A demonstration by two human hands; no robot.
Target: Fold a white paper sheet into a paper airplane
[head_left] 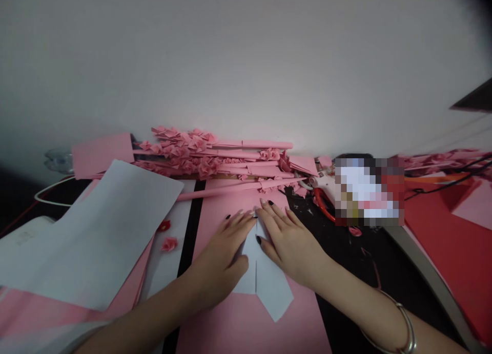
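**We folded white paper (272,287) on a pink card sheet (246,329)**
Past pink paper roses (197,153), our left hand (219,264) and right hand (290,244) lay open and flat on the white paper, mid-sheet, pressing its fold, which seemed the step in hand.

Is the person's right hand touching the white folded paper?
Touching: the head view shows the right hand lying flat on the white folded paper, with no gap between them.
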